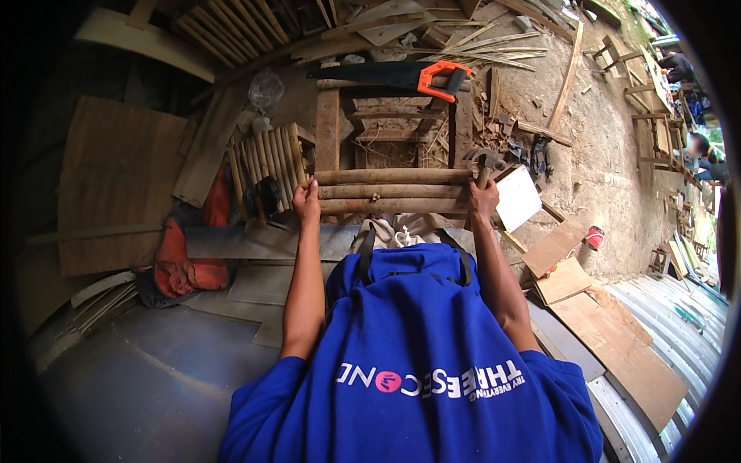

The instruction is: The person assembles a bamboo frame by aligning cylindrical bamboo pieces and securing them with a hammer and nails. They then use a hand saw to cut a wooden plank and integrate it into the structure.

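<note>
In front of me stands a wooden frame [328, 127] with a few bamboo poles [394, 190] laid side by side across its near part. My left hand [306, 199] is closed at the left end of these poles, its thumb near the top one. At their right end, my right hand [484, 201] grips a hammer [486, 160] whose metal head points up and away from me. That hand also seems to touch the pole ends; its fingers are partly hidden. A handsaw [370, 75] with an orange and black handle lies across the far end of the frame.
Left of the frame are a slatted bamboo piece [266, 158], an orange cloth [189, 262] and a large board [112, 177]. A white panel [519, 198], plywood sheets [610, 339] and a red can [593, 238] lie right. A person [704, 158] is far right.
</note>
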`<state>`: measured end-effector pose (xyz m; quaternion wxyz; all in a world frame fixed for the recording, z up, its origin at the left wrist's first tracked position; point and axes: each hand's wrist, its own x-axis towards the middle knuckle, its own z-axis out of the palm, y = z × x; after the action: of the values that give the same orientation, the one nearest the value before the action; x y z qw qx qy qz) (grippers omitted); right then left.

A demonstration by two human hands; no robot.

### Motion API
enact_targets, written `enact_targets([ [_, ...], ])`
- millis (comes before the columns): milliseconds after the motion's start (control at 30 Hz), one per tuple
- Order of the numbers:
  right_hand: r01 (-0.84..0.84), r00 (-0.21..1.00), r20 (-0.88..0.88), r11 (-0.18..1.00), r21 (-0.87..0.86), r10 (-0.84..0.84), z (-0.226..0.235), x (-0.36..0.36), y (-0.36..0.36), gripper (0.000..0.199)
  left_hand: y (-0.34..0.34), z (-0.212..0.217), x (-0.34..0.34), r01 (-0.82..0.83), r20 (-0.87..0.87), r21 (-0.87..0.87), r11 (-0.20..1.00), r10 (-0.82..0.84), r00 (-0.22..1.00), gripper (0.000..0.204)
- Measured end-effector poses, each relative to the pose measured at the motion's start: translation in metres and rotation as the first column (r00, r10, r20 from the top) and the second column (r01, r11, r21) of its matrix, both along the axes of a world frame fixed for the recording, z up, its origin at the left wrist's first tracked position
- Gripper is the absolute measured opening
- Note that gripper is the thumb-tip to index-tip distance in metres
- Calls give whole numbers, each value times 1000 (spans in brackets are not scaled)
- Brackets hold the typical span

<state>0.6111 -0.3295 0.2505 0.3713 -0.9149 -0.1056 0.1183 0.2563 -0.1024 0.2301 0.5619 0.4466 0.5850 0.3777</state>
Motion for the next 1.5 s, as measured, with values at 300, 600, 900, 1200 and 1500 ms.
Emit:
enact_targets([
  [300, 6, 1000, 8, 1000, 1, -6, -3, -3, -8, 38, -3, -14, -4, -5, 53, 10, 1000, 4, 999, 16],
  [600, -13, 1000, 11, 999, -37, 13, -3, -1, -10, 36, -12, -13, -16, 135, -42, 111, 985, -131, 990, 16],
  [900, 88, 996, 14, 991, -97, -87, 10, -19, -15, 35, -20, 19, -9, 150, -220, 241, 959, -97, 971, 18],
  [1200, 267, 959, 115, 962, -58, -259, 20, -67, -88, 28, -41, 74, 74, 322, -193, 435, 841, -262, 945, 15],
  [1500, 375, 927, -60, 922, 98, -371, 22, -101, -156, 27, -69, 73, 188, 625, -152, 477, 618, -642, 751, 14],
])
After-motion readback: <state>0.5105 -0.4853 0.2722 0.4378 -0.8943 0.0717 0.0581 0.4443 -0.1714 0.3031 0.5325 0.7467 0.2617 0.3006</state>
